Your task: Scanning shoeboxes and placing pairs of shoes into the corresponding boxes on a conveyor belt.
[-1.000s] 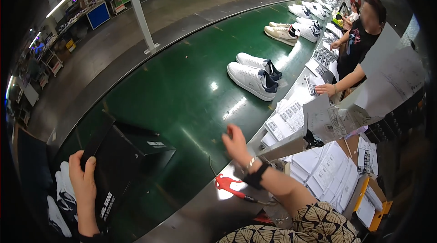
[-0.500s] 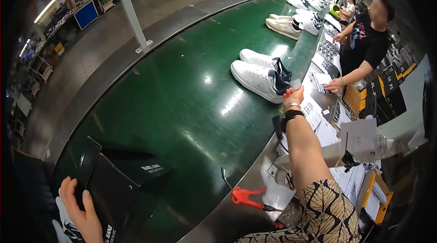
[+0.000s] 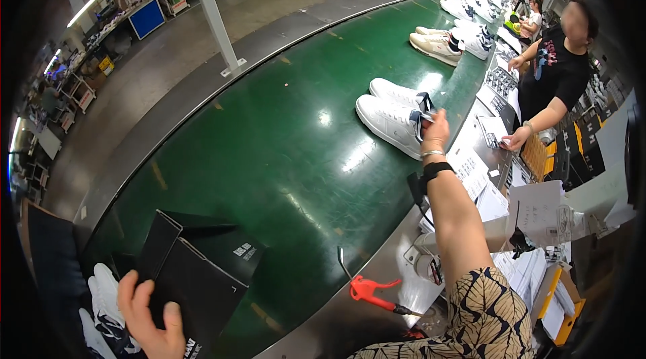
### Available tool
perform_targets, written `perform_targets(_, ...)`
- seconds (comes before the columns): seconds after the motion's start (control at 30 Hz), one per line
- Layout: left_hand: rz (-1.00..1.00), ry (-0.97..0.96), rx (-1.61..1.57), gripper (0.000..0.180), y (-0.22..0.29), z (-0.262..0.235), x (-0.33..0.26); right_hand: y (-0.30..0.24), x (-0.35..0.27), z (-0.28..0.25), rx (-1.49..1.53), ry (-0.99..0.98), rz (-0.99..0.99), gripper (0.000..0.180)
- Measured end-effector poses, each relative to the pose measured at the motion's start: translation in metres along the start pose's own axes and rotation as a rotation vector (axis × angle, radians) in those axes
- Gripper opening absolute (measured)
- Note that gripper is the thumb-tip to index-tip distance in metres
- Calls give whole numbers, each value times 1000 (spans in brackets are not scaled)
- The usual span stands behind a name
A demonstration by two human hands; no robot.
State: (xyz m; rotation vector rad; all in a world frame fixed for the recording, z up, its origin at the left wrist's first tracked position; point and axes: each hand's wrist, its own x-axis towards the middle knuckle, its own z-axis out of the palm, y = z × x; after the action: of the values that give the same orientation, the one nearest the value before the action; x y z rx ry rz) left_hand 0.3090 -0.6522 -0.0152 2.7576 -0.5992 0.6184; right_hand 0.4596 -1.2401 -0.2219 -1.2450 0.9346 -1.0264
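Observation:
A pair of white sneakers with dark blue linings stands on the green conveyor belt. My right hand reaches over the heel of the nearer one, fingertips at its opening. The fingers are pinched on a small pale piece, too small to name exactly. At the lower left my left hand has its fingers apart beside a black shoebox with its lid raised; whether it touches the box I cannot tell. More white shoes with dark parts lie left of that hand, partly hidden by it.
A red air blow gun lies at the belt's right edge. Papers cover the metal side ledge. Across it a co-worker in a black shirt handles small items. Beige shoes and more white pairs stand farther along. A white post rises beyond the belt.
My right hand has moved from beside the nearer sneaker's heel to its opening, carrying the pale piece. My left hand stays open by the shoebox. The whole view has shifted slightly.

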Motion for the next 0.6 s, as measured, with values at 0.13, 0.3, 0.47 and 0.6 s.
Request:
perform_targets(0.13, 111, -67, -21, 53, -3, -2, -18, -24, -130, 73, 116, -566, 41, 43)
perform_targets(0.3, 61, -158, -97, 54, 11, -8, -16, -98, -292, 50, 390, -1329, -154, 58)
perform_targets(0.47, -139, -67, -363, 37, 27, -2, -24, -134, -372, -7, 503, -1680, -426, 77)
perform_targets(0.6, -194, -5, -462, 28, 39, 0, -39, -148, -392, -40, 483, -1779, -454, 79)
